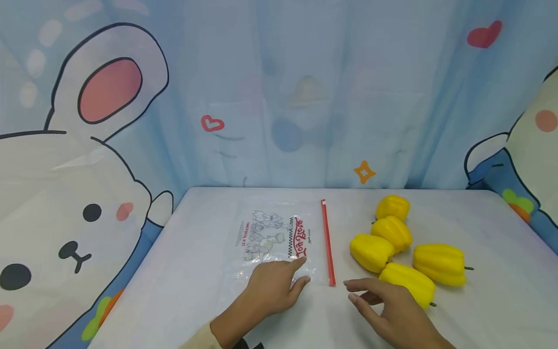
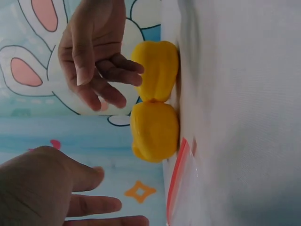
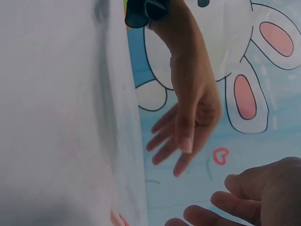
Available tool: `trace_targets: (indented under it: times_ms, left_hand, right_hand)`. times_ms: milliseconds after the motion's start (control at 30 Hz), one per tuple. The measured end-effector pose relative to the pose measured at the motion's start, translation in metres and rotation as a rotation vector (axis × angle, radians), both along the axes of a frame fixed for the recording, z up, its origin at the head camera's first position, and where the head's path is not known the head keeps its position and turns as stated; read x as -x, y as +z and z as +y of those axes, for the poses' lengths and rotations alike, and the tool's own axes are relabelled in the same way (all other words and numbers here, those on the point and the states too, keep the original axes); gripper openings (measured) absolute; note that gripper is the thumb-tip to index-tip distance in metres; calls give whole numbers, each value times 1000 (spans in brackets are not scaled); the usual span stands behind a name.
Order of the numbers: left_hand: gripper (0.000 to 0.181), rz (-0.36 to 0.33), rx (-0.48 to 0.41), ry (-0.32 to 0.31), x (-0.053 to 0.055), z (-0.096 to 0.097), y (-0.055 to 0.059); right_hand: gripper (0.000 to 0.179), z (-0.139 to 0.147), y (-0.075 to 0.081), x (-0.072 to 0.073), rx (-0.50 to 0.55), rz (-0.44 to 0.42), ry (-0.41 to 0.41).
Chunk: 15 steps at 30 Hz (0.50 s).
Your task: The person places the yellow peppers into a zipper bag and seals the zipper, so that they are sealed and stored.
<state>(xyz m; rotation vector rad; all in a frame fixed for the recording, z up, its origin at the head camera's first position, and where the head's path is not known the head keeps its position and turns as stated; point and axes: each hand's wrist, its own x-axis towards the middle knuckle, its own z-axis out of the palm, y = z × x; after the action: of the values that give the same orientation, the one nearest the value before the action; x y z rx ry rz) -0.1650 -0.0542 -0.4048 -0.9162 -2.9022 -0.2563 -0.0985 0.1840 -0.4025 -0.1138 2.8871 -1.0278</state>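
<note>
A clear zip bag with red lettering, drawn figures and a red zip strip lies flat on the table. My left hand hovers above the bag's near part, fingers extended and holding nothing. In the left wrist view the left hand shows at the lower left, apart from the table. My right hand is in front of the yellow bell peppers, its fingers loosely bent with nothing between them. The right wrist view shows the right hand at the lower right and the left hand above it.
Several yellow bell peppers lie in a loose cluster right of the bag, one pepper at the right and another at the back. A white cloth covers the table. Behind hangs a blue curtain with cartoon prints.
</note>
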Motion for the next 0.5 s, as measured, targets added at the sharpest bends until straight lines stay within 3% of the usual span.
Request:
trace_targets:
  times_ms: [167,267,333,433,500]
  left_hand:
    - [29,-19,-200,65,27,20,3]
    - [22,-98,-364,119,50,31,0]
    - [21,-257,-512,110,67,38,-4]
    - [27,-599,-770,77,89,47,-13]
    - [32,-783,-884,83,100,53,-19]
  right_hand:
    - [20,-16,-2,27,197,17,13]
    - [22,-26,-7,47,347,-43,-24]
    - [23,-33,-11,58,433,-73,-55]
    - [23,-40,-18,72,541,-81,-100]
    - [23,-41,-21,77,600,-80,-128]
